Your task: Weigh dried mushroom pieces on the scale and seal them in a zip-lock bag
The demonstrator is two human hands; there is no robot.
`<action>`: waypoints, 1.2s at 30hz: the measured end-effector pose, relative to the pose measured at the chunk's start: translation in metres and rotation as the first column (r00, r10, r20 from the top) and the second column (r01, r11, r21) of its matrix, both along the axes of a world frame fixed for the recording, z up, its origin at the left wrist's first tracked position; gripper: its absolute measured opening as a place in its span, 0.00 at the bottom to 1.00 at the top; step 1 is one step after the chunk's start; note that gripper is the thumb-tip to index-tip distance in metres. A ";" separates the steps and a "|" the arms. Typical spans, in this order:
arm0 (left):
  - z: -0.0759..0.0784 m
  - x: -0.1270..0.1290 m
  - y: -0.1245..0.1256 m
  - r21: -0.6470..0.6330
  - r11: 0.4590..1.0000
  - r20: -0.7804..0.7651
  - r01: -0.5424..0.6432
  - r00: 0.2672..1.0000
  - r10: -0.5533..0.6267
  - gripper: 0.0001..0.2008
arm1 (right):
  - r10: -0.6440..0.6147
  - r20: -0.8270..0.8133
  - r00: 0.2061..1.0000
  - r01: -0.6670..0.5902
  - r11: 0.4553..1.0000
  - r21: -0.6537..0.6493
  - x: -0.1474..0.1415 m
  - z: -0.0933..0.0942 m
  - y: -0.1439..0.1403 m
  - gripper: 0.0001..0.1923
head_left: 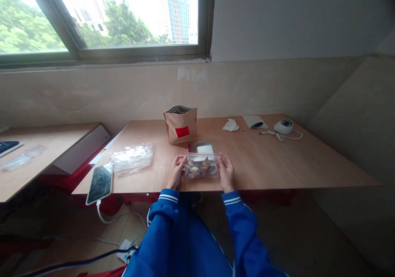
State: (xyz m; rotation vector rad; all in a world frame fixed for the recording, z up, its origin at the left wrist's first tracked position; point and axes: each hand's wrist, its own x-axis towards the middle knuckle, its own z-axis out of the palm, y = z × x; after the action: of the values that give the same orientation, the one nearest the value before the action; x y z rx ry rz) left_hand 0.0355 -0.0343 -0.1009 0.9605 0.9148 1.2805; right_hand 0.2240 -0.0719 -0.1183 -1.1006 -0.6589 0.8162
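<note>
A clear zip bag (pixel 202 169) with brown and pale dried pieces inside is held up near the table's front edge. My left hand (pixel 177 171) grips its left side, fingers closed at the upper corner. On the other side, my right hand (pixel 226 171) pinches the right edge near the top. Just behind the bag lies a small scale (pixel 204 148), its pale plate partly hidden by the bag. A brown paper pouch (pixel 181 125) with a red label stands upright beyond, its top open and dark contents showing inside.
Left on the wooden table (pixel 259 166) lie flat clear plastic bags (pixel 132 158) and a phone (pixel 100 182) on a cable, overhanging the edge. Toward the back right are a crumpled tissue (pixel 231 125), a green-handled screwdriver (pixel 257 125) on paper, and a white dome camera (pixel 283 126) with its cord.
</note>
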 end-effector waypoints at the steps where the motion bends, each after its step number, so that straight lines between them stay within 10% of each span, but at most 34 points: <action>1: 0.000 0.000 -0.001 0.004 1.000 0.001 0.007 1.000 -0.007 0.21 | 0.005 -0.019 1.000 -0.005 1.000 -0.010 0.000 -0.001 0.000 0.28; 22: -0.004 -0.001 0.001 0.027 0.998 0.013 -0.054 0.998 0.054 0.17 | 0.233 -0.042 0.972 -0.234 0.972 -0.010 0.002 -0.001 -0.006 0.22; 36: -0.004 -0.001 -0.005 -0.003 0.999 0.105 -0.048 0.993 0.048 0.14 | 0.051 -0.059 0.997 -0.052 0.998 -0.024 0.003 -0.003 -0.009 0.21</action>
State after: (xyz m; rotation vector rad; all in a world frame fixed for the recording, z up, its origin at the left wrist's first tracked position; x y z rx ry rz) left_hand 0.0346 -0.0391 -0.1049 0.8669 0.8603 1.3584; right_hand 0.2269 -0.0808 -0.1213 -1.0822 -0.6314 0.9000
